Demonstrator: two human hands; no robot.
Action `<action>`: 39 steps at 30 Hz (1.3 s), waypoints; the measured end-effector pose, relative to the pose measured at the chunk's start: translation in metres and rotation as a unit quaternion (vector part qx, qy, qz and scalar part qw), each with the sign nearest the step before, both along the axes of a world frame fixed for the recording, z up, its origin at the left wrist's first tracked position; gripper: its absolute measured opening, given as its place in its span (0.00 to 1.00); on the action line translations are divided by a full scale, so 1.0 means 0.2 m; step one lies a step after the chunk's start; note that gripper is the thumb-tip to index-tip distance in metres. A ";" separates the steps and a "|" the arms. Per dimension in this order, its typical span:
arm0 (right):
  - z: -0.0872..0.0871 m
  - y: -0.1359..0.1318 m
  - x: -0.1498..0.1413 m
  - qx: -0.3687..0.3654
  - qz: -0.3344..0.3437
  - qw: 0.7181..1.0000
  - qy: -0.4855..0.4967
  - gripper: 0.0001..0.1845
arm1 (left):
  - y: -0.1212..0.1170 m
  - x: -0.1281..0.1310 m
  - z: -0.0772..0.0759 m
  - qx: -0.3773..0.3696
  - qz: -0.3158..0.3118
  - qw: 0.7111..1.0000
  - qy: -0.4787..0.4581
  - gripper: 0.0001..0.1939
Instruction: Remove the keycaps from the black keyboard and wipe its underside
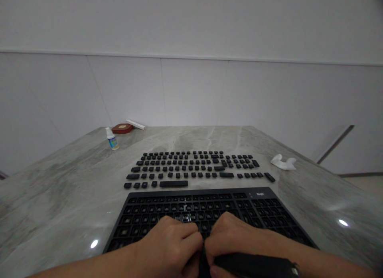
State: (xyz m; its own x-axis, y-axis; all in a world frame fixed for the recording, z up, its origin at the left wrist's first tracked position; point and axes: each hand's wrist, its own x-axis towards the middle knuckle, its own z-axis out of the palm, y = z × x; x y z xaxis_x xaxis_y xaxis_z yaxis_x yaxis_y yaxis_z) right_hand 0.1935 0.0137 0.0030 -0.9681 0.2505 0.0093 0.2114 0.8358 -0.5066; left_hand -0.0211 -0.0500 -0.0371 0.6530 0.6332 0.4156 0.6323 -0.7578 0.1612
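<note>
A black keyboard frame [263, 208] with its keycaps removed lies at the near edge of the table. Beyond it, the loose black keycaps [191, 166] are laid out in rows, with the long space bar [173, 183] in the nearest row. My left hand [170, 244] and my right hand [236, 240] rest side by side on the front middle of the frame. Both have their fingers curled under and pressed together. My right hand seems to grip a dark object [254, 266] at the bottom edge; what it is I cannot make out.
The grey marble table [60, 198] stands against a white wall. A small spray bottle [112, 139], a red-brown box [122, 128] and a white stick [136, 124] sit at the far left. A crumpled white cloth [283, 162] lies at the right.
</note>
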 end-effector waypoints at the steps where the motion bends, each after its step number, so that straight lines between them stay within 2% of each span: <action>1: 0.00 -0.01 0.00 -0.002 0.012 1.000 -0.001 0.04 | 0.00 0.00 0.00 0.000 0.001 1.000 -0.002 0.08; 7: -0.03 0.00 -0.03 0.008 0.003 1.000 -0.010 0.04 | 0.00 0.00 -0.03 -0.005 0.010 1.000 -0.020 0.08; 13: -0.07 0.03 -0.05 -0.076 -0.003 0.997 -0.011 0.07 | -0.01 0.01 -0.02 -0.007 0.013 0.999 -0.041 0.08; 17: -0.09 0.03 -0.05 -0.141 0.007 0.989 0.053 0.06 | -0.02 0.01 -0.01 -0.014 0.016 0.998 -0.051 0.08; 21: -0.09 0.03 -0.05 -0.187 -0.031 0.978 0.087 0.06 | -0.02 0.01 0.00 -0.023 0.016 0.998 -0.048 0.08; 32: -0.13 0.03 -0.04 -0.147 -0.048 0.982 0.108 0.07 | -0.01 -0.01 0.00 -0.035 -0.007 0.999 -0.029 0.08; 39: -0.12 0.04 -0.04 -0.167 -0.046 0.979 0.105 0.05 | 0.00 0.00 0.03 -0.052 -0.004 0.998 -0.043 0.09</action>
State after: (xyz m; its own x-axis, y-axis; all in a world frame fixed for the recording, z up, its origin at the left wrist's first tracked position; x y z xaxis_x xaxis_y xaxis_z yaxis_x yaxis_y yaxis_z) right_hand 0.1856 0.0222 -0.0212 -0.9266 0.3602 0.1084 0.1407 0.5990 -0.7883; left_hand -0.0219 -0.0496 -0.0302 0.6229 0.6709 0.4023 0.6067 -0.7390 0.2930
